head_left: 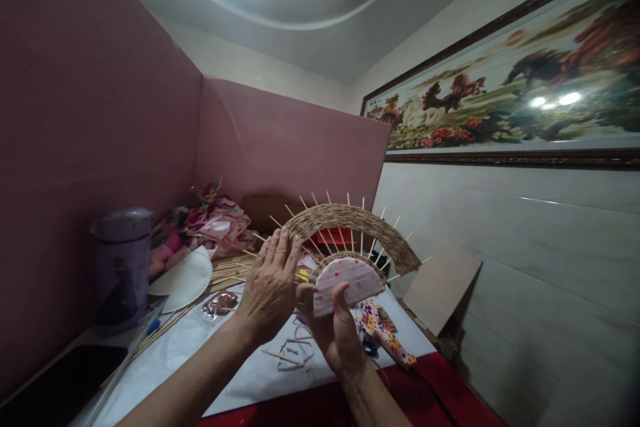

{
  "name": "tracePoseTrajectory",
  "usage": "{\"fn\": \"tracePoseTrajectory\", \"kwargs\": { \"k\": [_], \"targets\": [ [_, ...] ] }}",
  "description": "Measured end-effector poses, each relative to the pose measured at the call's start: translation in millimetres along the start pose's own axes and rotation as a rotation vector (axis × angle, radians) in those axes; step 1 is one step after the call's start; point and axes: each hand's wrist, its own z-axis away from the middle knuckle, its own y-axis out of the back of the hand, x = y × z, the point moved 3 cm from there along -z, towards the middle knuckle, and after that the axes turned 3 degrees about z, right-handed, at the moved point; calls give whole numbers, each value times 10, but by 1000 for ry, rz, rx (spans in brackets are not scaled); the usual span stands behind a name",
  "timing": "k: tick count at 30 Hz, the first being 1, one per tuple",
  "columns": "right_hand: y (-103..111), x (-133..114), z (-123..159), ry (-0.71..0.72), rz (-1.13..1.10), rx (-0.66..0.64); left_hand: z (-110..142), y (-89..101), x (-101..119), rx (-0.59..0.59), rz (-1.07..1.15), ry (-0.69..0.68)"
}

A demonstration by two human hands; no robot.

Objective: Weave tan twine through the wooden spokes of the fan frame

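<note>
A half-round woven fan (350, 217) stands upright before me. Its outer arc is a brown twisted-cord band, and thin wooden sticks radiate through it and poke out past the edge. A half-disc covered in pink spotted cloth (350, 280) forms its base. My right hand (337, 337) grips this base from below, its thumb across the front. My left hand (267, 283) lies with straight fingers close together against the left end of the woven band. Its palm side is hidden.
A white-papered table holds a glue gun with a flowery cover (385, 333), loose sticks (230, 271), a white scalloped paper plate (193, 280) and a small brown packet (220, 305). At left stand a purple tumbler (123, 267) and pink cloth scraps (220, 227). A board (443, 287) leans at right.
</note>
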Motion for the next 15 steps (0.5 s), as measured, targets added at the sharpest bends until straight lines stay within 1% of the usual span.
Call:
{"fn": "tracePoseTrajectory", "kwargs": {
  "k": [4, 9, 15],
  "targets": [
    [19, 0, -5, 17, -4, 6, -1, 20, 10, -14, -28, -4],
    [35, 31, -36, 31, -11, -21, -127, 71, -40, -3, -52, 9],
    [-10, 32, -27, 49, 4, -54, -206, -26, -74, -6, -76, 35]
  ]
}}
